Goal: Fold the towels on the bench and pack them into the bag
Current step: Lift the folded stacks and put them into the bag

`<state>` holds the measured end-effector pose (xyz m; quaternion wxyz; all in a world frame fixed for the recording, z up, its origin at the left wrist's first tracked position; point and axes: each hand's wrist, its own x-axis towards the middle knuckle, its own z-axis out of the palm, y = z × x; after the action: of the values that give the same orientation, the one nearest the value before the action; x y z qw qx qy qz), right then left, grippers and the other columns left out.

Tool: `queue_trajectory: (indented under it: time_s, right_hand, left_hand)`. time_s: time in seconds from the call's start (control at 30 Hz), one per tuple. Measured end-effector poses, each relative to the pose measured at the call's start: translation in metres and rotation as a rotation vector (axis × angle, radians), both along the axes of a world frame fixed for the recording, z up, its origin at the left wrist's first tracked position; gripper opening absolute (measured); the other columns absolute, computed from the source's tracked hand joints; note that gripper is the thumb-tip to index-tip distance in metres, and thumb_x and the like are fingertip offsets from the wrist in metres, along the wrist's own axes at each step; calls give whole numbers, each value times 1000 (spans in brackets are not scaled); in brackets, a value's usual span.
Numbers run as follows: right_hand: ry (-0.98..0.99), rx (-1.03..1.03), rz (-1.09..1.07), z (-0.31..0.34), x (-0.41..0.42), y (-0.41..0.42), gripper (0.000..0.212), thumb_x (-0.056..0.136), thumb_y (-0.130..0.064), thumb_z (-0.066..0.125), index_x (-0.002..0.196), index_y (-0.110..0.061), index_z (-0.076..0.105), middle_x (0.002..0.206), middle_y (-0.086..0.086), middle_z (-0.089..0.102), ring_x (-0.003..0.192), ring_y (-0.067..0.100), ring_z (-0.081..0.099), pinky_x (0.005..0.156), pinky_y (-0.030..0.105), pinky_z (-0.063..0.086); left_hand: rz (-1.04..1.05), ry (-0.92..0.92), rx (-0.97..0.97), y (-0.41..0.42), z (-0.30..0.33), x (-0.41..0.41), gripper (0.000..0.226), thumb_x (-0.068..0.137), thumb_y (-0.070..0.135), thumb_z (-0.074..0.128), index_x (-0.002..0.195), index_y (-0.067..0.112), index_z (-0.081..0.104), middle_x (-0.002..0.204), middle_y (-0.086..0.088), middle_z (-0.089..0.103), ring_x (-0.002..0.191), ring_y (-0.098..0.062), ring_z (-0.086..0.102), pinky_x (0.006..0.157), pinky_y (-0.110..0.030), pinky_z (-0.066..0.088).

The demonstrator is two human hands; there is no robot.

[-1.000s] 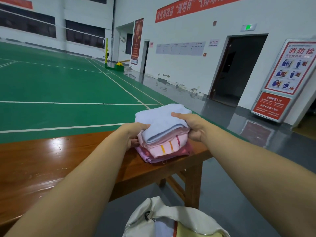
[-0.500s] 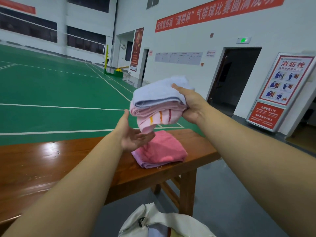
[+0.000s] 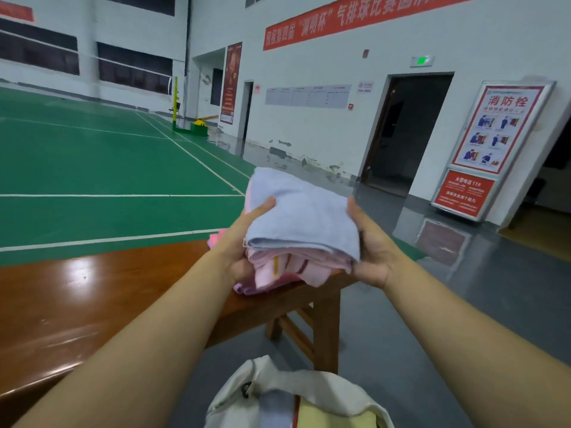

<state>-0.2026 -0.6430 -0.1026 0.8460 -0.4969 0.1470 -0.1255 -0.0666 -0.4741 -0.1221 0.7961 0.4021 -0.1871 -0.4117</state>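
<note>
I hold a small stack of folded towels above the bench's right end: a light blue towel on top and a pale pink striped towel under it. My left hand grips the stack's left side, thumb on the blue towel. My right hand grips its right side. A folded pink towel still lies on the wooden bench, mostly hidden behind the stack. The white bag stands open on the floor below, with folded cloth inside.
The bench's leg stands just behind the bag. Grey floor stretches to the right, green court beyond the bench. A red fire-safety sign and a dark doorway are at the far wall.
My left hand, open under the lifted stack half a second ago, now grips its left side. The stack has come down and toward me, away from the pink towel left on the bench.
</note>
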Motion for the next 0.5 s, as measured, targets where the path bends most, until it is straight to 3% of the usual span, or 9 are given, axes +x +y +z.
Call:
queue_trajectory:
  time_s: [0.07, 0.13, 0.2, 0.23, 0.27, 0.3, 0.37, 0.43, 0.5]
  right_hand:
    - [-15, 91, 7, -18, -18, -9, 74, 85, -65, 67, 137, -13, 63, 141, 19, 59, 130, 38, 56, 113, 54, 41]
    - [-30, 161, -21, -38, -36, -11, 82, 80, -72, 67, 139, -15, 62, 142, 17, 59, 130, 37, 57, 114, 52, 40]
    - [-55, 136, -101, -57, -54, -12, 76, 78, -73, 62, 125, -13, 72, 127, 15, 69, 108, 35, 70, 94, 51, 57]
    - [-71, 131, -160, -67, -64, -13, 73, 77, -72, 58, 117, -13, 75, 117, 14, 73, 95, 34, 74, 81, 51, 61]
    - [-98, 146, -200, -77, -75, -15, 70, 79, -72, 54, 115, -15, 74, 112, 13, 75, 88, 33, 75, 73, 51, 63]
    - [-115, 169, -223, -89, -85, -18, 69, 84, -73, 50, 118, -17, 71, 113, 12, 75, 89, 32, 75, 70, 49, 63]
    - [-125, 228, -254, -116, -104, -29, 76, 87, -78, 45, 131, -20, 66, 127, 10, 70, 106, 34, 71, 79, 50, 62]
    - [-127, 280, -286, -143, -119, -38, 81, 83, -80, 49, 134, -19, 67, 136, 11, 64, 119, 36, 65, 96, 53, 54]
    - [-101, 315, -317, -169, -129, -45, 85, 79, -80, 54, 134, -16, 66, 138, 14, 62, 124, 38, 61, 108, 53, 43]
  left_hand:
    - [24, 5, 23, -13, -2, -27, 39, 100, 35, 58, 114, -1, 61, 71, -19, 73, 57, -27, 71, 45, -28, 55]
    - [23, 25, 31, -27, -14, -49, 37, 102, 33, 54, 123, 2, 57, 64, -20, 66, 57, -31, 66, 39, -23, 50]
    - [-28, 2, 101, -38, -30, -64, 36, 97, 37, 61, 119, 9, 62, 78, -20, 70, 75, -32, 68, 59, -28, 59]
    - [-74, -21, 144, -44, -42, -65, 53, 91, 42, 68, 125, 2, 61, 92, -20, 74, 87, -35, 70, 74, -37, 61]
    - [-124, -52, 174, -50, -52, -68, 56, 86, 46, 73, 128, 10, 63, 106, -21, 74, 96, -35, 71, 82, -44, 59]
    - [-151, -96, 208, -53, -60, -71, 63, 86, 47, 75, 134, 10, 60, 117, -23, 70, 97, -32, 73, 80, -45, 59]
    - [-177, -170, 251, -59, -79, -78, 61, 94, 39, 67, 144, 10, 50, 132, -24, 62, 87, -20, 74, 69, -36, 61]
    - [-199, -175, 175, -60, -102, -84, 51, 96, 28, 65, 144, 22, 48, 134, -9, 64, 101, -19, 72, 81, -41, 61]
    - [-216, -155, 151, -59, -126, -93, 57, 92, 24, 68, 144, 28, 45, 135, -2, 64, 115, -22, 68, 88, -44, 59]
